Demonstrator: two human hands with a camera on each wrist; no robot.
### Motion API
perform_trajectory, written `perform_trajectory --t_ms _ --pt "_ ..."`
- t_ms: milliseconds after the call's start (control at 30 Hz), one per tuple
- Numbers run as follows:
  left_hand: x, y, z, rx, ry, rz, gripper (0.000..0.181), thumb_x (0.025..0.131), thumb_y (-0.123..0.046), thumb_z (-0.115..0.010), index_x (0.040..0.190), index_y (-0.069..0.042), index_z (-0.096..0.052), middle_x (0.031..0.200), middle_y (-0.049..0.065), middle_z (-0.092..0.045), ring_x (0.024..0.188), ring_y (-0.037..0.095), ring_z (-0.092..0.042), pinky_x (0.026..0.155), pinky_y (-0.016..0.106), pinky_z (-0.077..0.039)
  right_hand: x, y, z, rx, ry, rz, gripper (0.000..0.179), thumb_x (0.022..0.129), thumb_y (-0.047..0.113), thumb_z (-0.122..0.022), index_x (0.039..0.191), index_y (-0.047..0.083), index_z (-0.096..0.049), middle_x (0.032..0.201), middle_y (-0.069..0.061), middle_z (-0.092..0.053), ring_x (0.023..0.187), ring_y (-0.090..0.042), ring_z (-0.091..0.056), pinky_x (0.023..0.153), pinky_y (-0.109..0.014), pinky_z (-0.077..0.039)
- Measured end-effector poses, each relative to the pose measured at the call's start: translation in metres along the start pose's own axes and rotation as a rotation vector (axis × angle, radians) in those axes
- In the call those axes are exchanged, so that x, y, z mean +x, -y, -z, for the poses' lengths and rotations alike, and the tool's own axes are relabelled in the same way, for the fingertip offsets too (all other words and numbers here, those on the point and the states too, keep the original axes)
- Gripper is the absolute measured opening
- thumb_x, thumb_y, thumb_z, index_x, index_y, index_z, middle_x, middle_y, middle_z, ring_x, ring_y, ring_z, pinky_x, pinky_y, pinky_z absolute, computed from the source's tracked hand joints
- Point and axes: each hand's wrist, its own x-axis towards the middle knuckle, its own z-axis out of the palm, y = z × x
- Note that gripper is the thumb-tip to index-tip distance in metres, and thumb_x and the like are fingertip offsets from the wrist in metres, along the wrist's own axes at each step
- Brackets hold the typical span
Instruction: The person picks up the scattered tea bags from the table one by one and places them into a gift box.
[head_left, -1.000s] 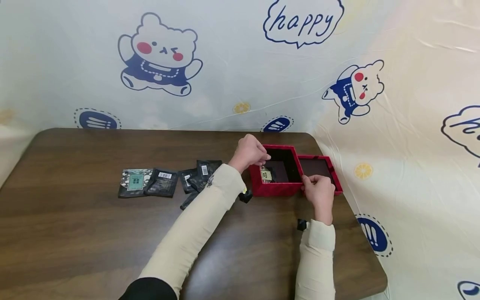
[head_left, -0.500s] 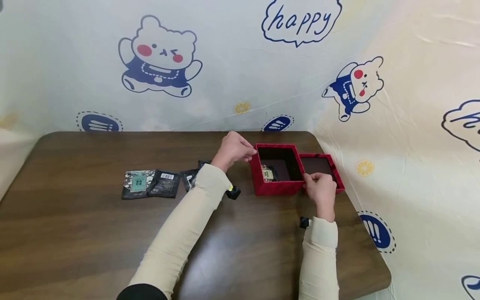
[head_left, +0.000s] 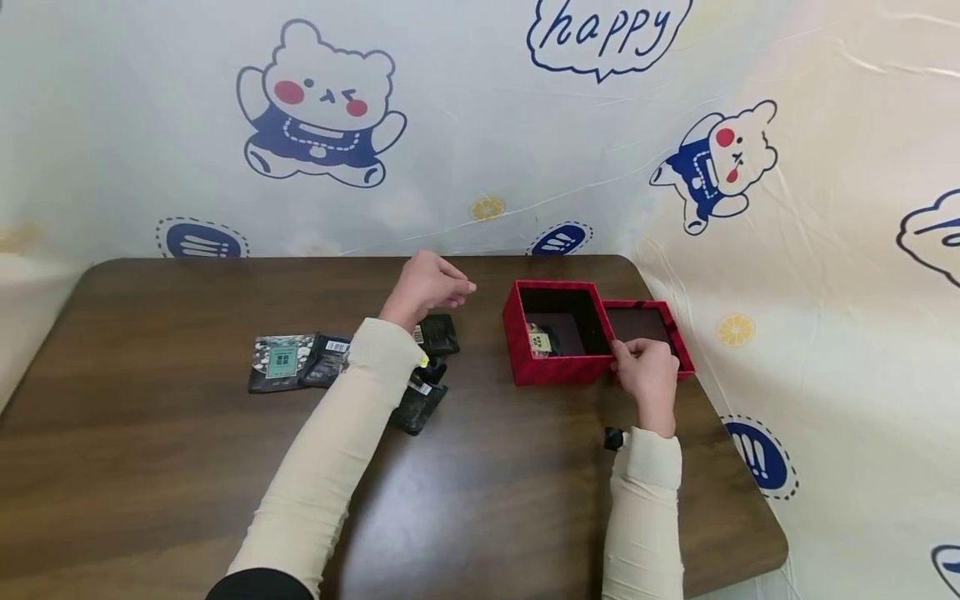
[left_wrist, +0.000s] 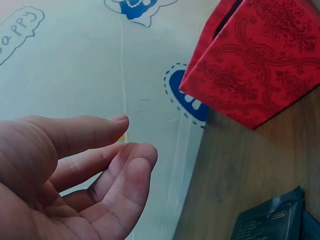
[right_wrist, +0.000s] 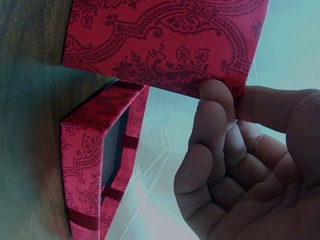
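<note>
A red patterned box (head_left: 558, 372) stands open-topped on the table, with a small packet (head_left: 539, 341) inside at its left. My right hand (head_left: 647, 371) pinches the box's near right corner; in the right wrist view thumb and forefinger meet at the edge of the box wall (right_wrist: 160, 40). My left hand (head_left: 427, 287) hovers left of the box, above dark packets. Nothing lies between its loosely bent fingers in the left wrist view, where thumb and fingertips (left_wrist: 137, 182) stand apart. Below it a black packet (head_left: 438, 335) lies flat.
Against the box's right side lies a shallow red lid (head_left: 683, 354), dark inside. Another black packet (head_left: 420, 406) lies beside the left sleeve. Farther left a green-labelled packet (head_left: 281, 363) overlaps a black one (head_left: 322, 371). A printed cloth (head_left: 450, 125) hangs behind the table (head_left: 150, 467).
My left hand has moved left, from over the box's left rim to above the black packets. The right hand stays at the box's corner.
</note>
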Motion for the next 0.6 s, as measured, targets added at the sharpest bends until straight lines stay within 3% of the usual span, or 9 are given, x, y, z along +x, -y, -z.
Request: perform_trajectory --t_ms 300,400,600 --pt "0.000 0.017 0.020 0.025 -0.021 0.029 0.021 0.088 -0.012 -0.080 0.102 0.004 -0.076 0.095 0.018 -0.073 0.071 0.020 -0.069 0.082 0.041 -0.060 -0.001 0.000 0.000 0.003 0.015 -0.012 0.034 0.100 0.032 -0.063 0.089 0.004 -0.078 0.081 -0.014 -0.074 0.089 -0.030 -0.057 0.068 -0.038 -0.046" --pt "0.001 0.022 0.027 0.034 -0.032 0.040 0.023 0.088 -0.012 -0.080 0.103 0.004 -0.076 0.098 0.022 -0.073 0.071 0.020 -0.069 0.078 0.036 -0.061 -0.001 0.000 0.000 0.000 0.006 -0.009 0.034 0.100 0.032 -0.063 0.088 0.004 -0.078 0.078 -0.013 -0.073 0.087 -0.030 -0.058 0.066 -0.037 -0.046" --pt "-0.002 0.030 0.037 0.022 -0.040 0.047 0.025 0.089 -0.012 -0.079 0.106 0.005 -0.075 0.099 0.023 -0.072 0.086 0.030 -0.071 0.071 0.031 -0.061 -0.002 0.000 0.000 -0.004 -0.017 0.004 0.036 0.100 0.032 -0.063 0.084 0.004 -0.077 0.074 -0.009 -0.072 0.083 -0.029 -0.059 0.065 -0.037 -0.045"
